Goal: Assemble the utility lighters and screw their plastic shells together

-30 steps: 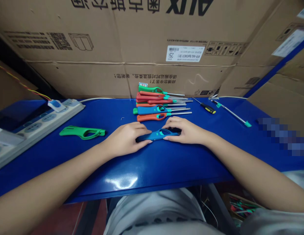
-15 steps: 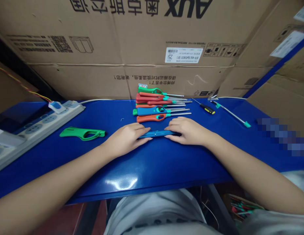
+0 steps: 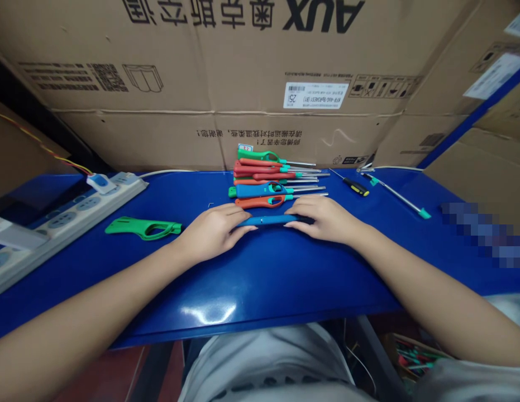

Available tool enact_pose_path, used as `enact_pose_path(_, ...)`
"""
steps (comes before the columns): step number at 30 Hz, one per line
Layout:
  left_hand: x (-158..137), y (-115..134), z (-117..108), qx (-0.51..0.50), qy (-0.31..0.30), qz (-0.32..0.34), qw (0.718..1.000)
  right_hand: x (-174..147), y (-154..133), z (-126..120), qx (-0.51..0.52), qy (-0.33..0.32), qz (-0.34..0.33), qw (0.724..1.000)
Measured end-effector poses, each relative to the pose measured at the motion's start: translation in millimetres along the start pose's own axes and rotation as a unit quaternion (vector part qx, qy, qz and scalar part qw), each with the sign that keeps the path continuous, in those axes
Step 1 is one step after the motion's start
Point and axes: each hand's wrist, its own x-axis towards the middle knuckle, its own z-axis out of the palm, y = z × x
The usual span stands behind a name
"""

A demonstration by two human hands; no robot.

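Observation:
A blue lighter body [image 3: 266,220] stands on edge on the blue table [image 3: 260,279], its thin side facing me. My left hand [image 3: 211,230] pinches its left end and my right hand [image 3: 324,219] pinches its right end. Just behind it lies a stack of several finished long-nosed lighters [image 3: 268,180] in green, red, blue and orange, their metal tubes pointing right. The nearest of these, an orange one [image 3: 263,201], almost touches my fingers.
A green lighter shell [image 3: 143,227] lies left of my left hand. A white power strip [image 3: 62,215] runs along the left edge. A black-and-yellow screwdriver [image 3: 355,186] and a metal rod with teal ends [image 3: 396,194] lie at the back right. Cardboard boxes [image 3: 243,84] wall the back.
The blue lighter body has turned from lying flat, showing its trigger hole, to standing on edge. Both hands have slid with it a little farther from me, toward the stack.

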Motion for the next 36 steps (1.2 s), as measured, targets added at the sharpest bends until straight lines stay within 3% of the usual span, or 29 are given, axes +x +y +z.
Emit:
enact_pose_path(8, -0.5, 1.3, -1.2, -0.006, 0.029, -0.021, 0.999, -0.3, -3.9, -7.5, -0.044, -0.011, 0.025, 0.999)
enact_pose_path(13, -1.7, 7.3, 1.1, 0.013, 0.019, 0.023, 0.999, 1.5, -10.7, -10.0, -0.052, -0.037, 0.031, 0.998)
enact_pose_path(17, -3.2, 10.8, 1.6, 0.030, 0.008, 0.048, 0.998, 1.0, -13.1, -10.5, -0.001, -0.019, -0.014, 1.000)
enact_pose_path(23, -4.1, 15.9, 3.8, 0.018, -0.020, 0.033, 0.999, 1.5, -20.6, 2.0, 0.058, -0.005, -0.062, 0.996)
enact_pose_path(28, -3.6, 18.9, 4.6, 0.002, -0.022, 0.027, 0.999, 1.0, -28.1, 5.3, 0.073, 0.025, -0.056, 0.995)
enact_pose_path(36, -0.9, 6.0, -1.2, 0.028, -0.019, 0.032, 0.999, 1.9, -16.7, -3.1, 0.002, -0.022, -0.014, 1.000)
